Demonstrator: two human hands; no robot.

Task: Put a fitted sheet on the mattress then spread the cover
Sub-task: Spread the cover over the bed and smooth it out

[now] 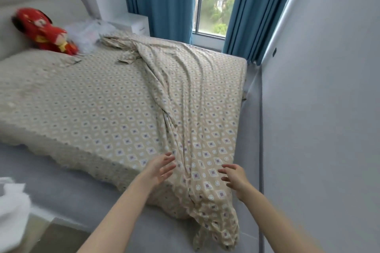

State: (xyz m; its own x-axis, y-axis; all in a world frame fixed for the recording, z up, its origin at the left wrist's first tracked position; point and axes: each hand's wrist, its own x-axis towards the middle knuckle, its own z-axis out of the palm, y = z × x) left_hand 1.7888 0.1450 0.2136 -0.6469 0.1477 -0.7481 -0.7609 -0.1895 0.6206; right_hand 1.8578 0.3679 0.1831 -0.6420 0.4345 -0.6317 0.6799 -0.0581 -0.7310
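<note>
Reaching over one rumpled cover (185,92) at the near corner of the bed (61,195), two hands, left hand (161,168) and right hand (234,178), spread their fingers, each grip apart; one matching fitted sheet (82,109) lies stretched beneath.

A grey bed base (82,197) carries the mattress (51,146), covered by a beige patterned sheet (92,109). 1 bunched ridge of sheet runs from the end nearest the window (216,2) to the corner farthest from it, spilling onto the base. Left of the window lie 1 red plush toy (44,31) and, nearer the window, 1 white plastic bag (88,35).
</note>
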